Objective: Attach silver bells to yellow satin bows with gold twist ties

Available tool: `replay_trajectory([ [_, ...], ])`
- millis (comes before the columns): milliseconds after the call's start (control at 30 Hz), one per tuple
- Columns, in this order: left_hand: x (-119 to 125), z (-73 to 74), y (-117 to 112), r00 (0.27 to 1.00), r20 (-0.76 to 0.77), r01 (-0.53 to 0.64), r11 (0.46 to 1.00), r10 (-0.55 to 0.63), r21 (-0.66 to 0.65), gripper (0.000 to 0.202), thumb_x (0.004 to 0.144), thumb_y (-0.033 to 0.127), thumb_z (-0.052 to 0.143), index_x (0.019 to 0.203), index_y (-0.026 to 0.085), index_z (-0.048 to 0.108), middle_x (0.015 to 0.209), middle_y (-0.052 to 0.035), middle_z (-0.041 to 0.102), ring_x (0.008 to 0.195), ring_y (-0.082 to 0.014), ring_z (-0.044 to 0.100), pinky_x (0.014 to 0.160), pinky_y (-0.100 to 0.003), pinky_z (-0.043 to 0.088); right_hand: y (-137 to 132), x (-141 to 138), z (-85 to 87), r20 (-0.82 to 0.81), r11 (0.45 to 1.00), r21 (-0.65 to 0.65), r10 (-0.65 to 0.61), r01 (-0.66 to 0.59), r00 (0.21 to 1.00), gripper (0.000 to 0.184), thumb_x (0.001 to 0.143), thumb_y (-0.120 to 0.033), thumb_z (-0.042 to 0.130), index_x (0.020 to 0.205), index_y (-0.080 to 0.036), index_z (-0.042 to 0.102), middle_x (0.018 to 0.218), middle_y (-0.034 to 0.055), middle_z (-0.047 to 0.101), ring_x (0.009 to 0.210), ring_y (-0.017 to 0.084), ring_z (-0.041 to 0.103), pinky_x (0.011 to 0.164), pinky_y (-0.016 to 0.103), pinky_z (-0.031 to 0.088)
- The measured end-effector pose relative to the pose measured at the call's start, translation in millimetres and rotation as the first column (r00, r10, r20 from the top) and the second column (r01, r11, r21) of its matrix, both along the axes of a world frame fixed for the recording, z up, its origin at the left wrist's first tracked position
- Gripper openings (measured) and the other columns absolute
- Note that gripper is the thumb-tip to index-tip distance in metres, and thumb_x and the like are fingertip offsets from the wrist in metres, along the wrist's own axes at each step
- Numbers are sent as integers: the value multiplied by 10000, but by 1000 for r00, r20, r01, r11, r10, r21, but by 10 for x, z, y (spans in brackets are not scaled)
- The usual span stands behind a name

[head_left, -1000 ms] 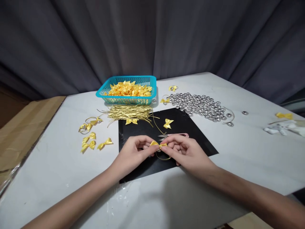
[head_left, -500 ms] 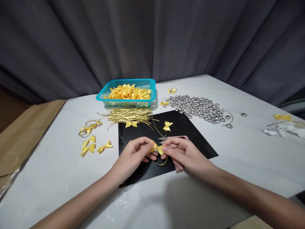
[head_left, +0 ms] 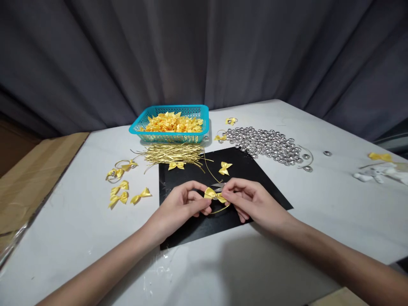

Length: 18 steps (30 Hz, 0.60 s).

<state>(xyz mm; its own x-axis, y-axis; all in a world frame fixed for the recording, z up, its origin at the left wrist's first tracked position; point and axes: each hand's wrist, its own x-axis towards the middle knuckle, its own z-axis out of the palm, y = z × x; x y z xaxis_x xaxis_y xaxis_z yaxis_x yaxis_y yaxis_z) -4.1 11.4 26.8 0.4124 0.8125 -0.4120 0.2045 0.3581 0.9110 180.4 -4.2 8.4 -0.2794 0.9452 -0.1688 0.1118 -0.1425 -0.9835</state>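
Both hands hold one yellow ribbon bow point(head_left: 209, 193) above the black mat point(head_left: 197, 236). My left hand point(head_left: 185, 203) pinches its left side between thumb and fingers. At the bow's right end, the thumb and fingers of my right hand point(head_left: 250, 197) are closed on the loop. A thin gold cord point(head_left: 219, 211) curves below the bow from its middle, where a bit of silver shows. Just behind the fingers lie scissors point(head_left: 218, 185), their handles hidden by my right hand. Another yellow bow point(head_left: 225, 168) rests on the mat farther back.
A blue basket point(head_left: 172, 137) full of yellow bows stands at the back, with a bundle of gold cords point(head_left: 172, 154) before it. Silver beads point(head_left: 264, 146) are heaped to the right. Several bows point(head_left: 119, 199) lie left; a small white item point(head_left: 378, 174) sits far right.
The bow has moved slightly right and turned, so its silver piece is now mostly hidden. My left thumb has shifted lower on it, and my right hand covers the scissors' pink handle.
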Motion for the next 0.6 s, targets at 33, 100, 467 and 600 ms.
replay_trajectory([
  [33,-8,-4,2,1000,5,15,1000,-15,23,180,778,237,622,913,169,523,593,51,621,592,-85,564,580,-203,394,7,10,2,10,1000,-2,-4,4,1000,296,788,-437,611,748,-151,547,615,-54,478,385,11,398,360,142,386],
  [100,-23,-15,1,999,11,32,997,-33,69,186,783,222,610,932,177,508,591,59,603,601,-87,555,588,-206,399,18,22,6,20,999,-19,-25,26,999,307,759,-439,647,758,-147,553,623,-49,504,380,10,407,356,141,381],
  [467,-16,-62,-75,969,-246,117,905,-14,409,226,799,289,576,1005,196,571,660,45,533,601,-108,514,546,-226,381,-21,-55,-6,-78,985,-171,11,-24,997,335,765,-445,634,646,-142,556,379,-84,433,294,23,351,351,158,415],
  [600,-8,-22,-71,961,-275,136,913,-27,386,168,787,294,589,891,171,638,629,43,501,567,-96,469,520,-219,351,-38,-56,-8,-114,976,-214,8,-33,993,347,793,-445,603,624,-148,538,319,-103,344,281,25,332,361,151,390],
])
